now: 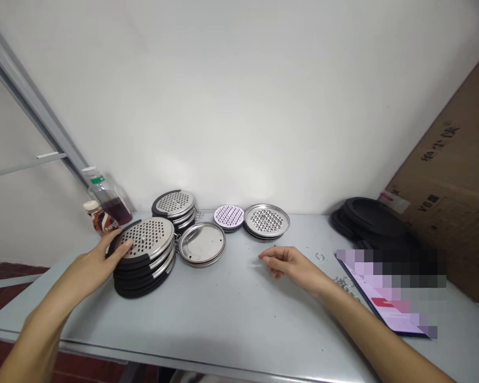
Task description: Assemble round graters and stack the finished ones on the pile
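My left hand [110,252] grips the rim of the top round grater [146,238], thumb on its metal face. This grater has a black edge and lies on a stack of several like it at the left. Over the middle of the table, my right hand [281,262] is closed with fingers curled and thumb near the index finger; nothing shows in it. Beside the left stack are flat steel discs [202,243]. Behind it stands a second stack of black-edged graters [175,203]. Steel grater discs [266,221] and a purple-looking grater disc [229,217] lie near the wall.
Two bottles, one with dark red liquid [117,210] and one brown [104,221], stand at the back left. Black round pieces [367,218] are piled at the right beside a cardboard box [455,175]. A partly blurred tablet-like screen [399,314], metal rings [320,256] and small chains [345,284] lie nearby.
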Motion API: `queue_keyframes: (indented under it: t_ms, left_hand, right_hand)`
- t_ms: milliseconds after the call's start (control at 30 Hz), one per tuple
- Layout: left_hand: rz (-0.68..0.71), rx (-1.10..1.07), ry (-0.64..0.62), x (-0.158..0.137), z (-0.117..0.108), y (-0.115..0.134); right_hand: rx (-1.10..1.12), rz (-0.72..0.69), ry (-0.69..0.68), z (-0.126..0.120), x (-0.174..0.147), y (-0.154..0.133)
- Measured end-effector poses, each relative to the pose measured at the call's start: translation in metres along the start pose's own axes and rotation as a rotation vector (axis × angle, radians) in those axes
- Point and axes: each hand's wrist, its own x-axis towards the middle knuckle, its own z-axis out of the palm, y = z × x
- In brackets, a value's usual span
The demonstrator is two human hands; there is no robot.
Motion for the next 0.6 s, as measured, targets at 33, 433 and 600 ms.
queue_keyframes:
  t_ms: [33, 433, 600]
  left_hand:
    - [-0.021, 0.048, -0.029, -0.002, -0.005, 0.002]
    - [0.738, 0.03, -0.028, -0.057, 0.059, 0.149]
    - [0.702, 0.114, -0.236, -0.031, 0.107, 0.169]
  right_hand:
    - [-0.003, -0.005, -0.007, 0.0, 0.0, 0.0]
    - [-0.805, -0.329, 0.164, 0.001, -0.005, 0.007]
    - [-0.944, -0.26, -0.105, 0.014, -0.014, 0.009]
